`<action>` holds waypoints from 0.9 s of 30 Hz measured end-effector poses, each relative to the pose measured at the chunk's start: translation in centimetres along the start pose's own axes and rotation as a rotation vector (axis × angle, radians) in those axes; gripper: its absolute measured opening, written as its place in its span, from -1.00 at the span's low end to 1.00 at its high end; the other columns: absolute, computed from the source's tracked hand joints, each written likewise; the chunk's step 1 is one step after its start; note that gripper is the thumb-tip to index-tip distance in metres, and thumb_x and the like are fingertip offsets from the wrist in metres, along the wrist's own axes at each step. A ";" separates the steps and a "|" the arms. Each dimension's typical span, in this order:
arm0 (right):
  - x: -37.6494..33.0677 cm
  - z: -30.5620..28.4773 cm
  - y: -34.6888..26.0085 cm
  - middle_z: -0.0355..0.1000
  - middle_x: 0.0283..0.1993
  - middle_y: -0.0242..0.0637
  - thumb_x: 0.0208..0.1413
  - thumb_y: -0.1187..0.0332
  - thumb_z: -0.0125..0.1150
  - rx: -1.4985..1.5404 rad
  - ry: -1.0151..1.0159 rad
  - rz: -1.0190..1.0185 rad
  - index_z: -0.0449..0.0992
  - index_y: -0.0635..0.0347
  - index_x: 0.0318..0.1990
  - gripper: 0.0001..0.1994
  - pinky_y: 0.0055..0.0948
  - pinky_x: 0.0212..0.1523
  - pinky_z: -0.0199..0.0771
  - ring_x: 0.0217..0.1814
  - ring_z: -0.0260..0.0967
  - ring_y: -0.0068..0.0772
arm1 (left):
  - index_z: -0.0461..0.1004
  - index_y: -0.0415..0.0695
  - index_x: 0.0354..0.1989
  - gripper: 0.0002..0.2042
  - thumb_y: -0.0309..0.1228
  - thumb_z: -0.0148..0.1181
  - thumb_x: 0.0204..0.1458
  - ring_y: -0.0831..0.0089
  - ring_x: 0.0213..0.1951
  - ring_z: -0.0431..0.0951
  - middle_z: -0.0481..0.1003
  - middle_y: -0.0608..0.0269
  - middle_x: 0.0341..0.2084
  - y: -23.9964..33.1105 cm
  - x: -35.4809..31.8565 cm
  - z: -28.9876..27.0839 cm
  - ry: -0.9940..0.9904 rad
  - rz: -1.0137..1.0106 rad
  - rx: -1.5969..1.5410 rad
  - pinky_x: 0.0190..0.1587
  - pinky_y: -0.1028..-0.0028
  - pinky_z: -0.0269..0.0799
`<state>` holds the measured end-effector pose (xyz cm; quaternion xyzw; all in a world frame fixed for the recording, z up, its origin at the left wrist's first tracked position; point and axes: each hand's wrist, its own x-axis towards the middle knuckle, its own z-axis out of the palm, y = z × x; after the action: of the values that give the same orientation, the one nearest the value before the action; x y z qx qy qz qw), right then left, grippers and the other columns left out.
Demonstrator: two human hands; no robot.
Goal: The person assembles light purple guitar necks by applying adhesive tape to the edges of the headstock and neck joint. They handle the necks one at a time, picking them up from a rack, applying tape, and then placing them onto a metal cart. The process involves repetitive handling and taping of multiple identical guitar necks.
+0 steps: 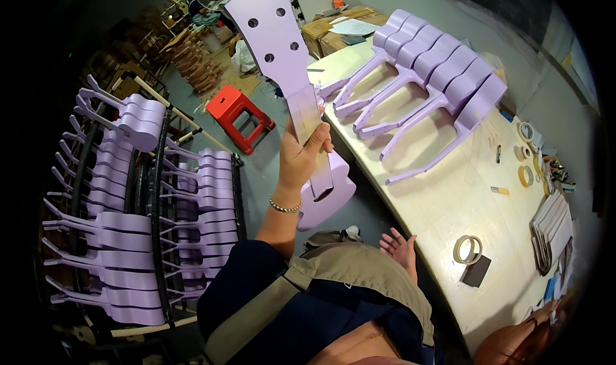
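My left hand [303, 152] is wrapped round the neck of a lilac ukulele [327, 204], thumb across the fretboard side. The instrument stands nearly upright, its headstock away from me and its body low. Several tuner holes pierce the headstock, and no strings show. The front of the neck looks pale and bare where my fingers grip it. My right hand [400, 249] is open, palm up with fingers apart, beside the near edge of the pale table [417, 217]. On that table lies a row of lilac ukuleles [443, 63], bodies together and necks pointing left.
A rack [160, 217] to the left holds several lilac ukuleles. Beyond it stands a red stool [237, 115]. Along the table lie a tape roll [457, 251], a dark flat pad [476, 272], more tape rolls [525, 131] and folded sheets [552, 230]. Cardboard boxes [321, 34] sit at the far end.
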<state>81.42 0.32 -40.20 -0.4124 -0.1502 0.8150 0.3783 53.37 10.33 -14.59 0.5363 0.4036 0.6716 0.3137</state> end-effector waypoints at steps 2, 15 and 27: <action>0.1 -0.4 0.3 0.22 0.12 -0.12 0.05 -0.33 -0.60 -0.014 0.003 -0.006 0.09 0.15 0.22 -0.19 -0.31 0.02 0.25 0.04 0.24 -0.24 | 0.26 -0.32 -0.10 -0.72 -0.44 0.08 0.07 0.52 -0.60 0.39 0.37 0.26 -0.59 0.4 0.3 0.0 0.005 -0.005 0.009 -0.51 0.56 0.33; -7.9 14.1 -8.4 0.36 -0.04 -0.33 -0.34 0.26 0.35 -1.670 0.418 -1.305 0.24 0.01 0.12 -0.28 -0.19 0.18 0.13 0.09 0.25 -0.32 | 0.38 -0.03 -0.24 -0.79 -0.44 0.08 -0.11 0.30 -0.58 0.48 0.43 0.25 -0.60 -5.7 -3.4 7.3 -1.229 0.532 1.120 -0.56 0.38 0.32; -6.9 3.8 -6.6 0.37 -0.56 0.01 -0.04 0.45 0.10 -1.010 0.589 -0.754 0.14 0.23 -0.03 -0.60 -0.15 -0.46 0.33 -0.49 0.35 0.08 | 0.41 -0.11 -0.46 -0.89 -0.48 0.10 -0.23 0.36 -0.31 0.42 0.36 0.31 -0.53 -2.9 -6.7 19.8 -1.157 1.214 0.734 0.09 0.19 0.20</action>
<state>84.25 -0.08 -30.32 -0.6615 -0.5351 0.3126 0.4223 74.14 10.09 -18.30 0.9753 0.0203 0.1771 -0.1304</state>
